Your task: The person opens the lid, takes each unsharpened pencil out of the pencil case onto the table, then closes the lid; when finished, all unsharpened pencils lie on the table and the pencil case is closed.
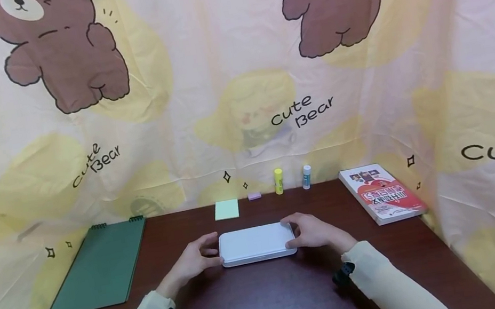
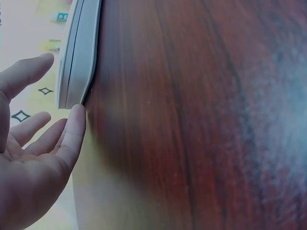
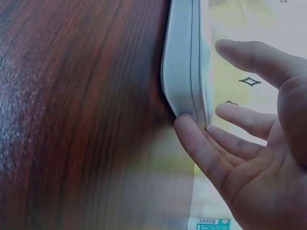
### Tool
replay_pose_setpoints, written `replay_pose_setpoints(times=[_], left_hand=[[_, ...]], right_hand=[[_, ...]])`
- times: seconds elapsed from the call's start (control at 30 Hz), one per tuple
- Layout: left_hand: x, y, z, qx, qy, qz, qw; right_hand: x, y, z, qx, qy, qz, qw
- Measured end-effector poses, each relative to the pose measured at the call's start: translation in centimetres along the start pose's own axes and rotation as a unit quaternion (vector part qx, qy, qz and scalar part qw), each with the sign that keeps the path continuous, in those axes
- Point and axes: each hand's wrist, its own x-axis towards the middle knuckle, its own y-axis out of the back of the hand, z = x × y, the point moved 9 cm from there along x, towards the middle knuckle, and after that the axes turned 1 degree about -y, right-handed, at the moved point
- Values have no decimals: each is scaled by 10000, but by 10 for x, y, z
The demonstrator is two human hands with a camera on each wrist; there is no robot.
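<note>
A flat white case [image 1: 256,243] with rounded corners and a seam along its side lies lengthwise across the table. At its left end is my left hand [image 1: 195,256], fingers spread and loosely bent. In the left wrist view, one fingertip [image 2: 76,112] meets the lower corner of the case while the other fingers stand apart from it. My right hand [image 1: 313,231] is at the opposite end, its fingers spread over the right edge. A fingertip [image 3: 184,122] rests against the lower corner there in the right wrist view. The lid is down.
Behind the case stand a yellow glue stick [image 1: 279,182] and a white-and-blue one [image 1: 307,177], near a pale green sticky-note pad [image 1: 226,209] and a small purple block [image 1: 254,196]. A green spiral pad [image 1: 95,267] lies left, a book [image 1: 382,192] right. A printed curtain [image 1: 220,45] surrounds the table.
</note>
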Motion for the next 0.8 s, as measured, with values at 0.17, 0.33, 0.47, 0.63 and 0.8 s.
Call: replay_pose_setpoints(times=[0.17,0.33,0.47,0.63,0.8], left_hand=[[-1,0,-1,49,70,54,9999],[-2,2,-3,211,230,166,9994],[-2,3,-6,372,329,189,9986],[-2,2,-8,627,417,106,9971],[-1,0,-6,847,404,26,9956]], right_hand=[[1,-4,-5,59,143,-108,9998],[2,-8,-12,-12,265,-189,9995],[5,-12,-15,-105,347,-201,9991],[8,-15,-18,-213,468,-165,9985],[7,-17,-19,-165,462,-175,9986]])
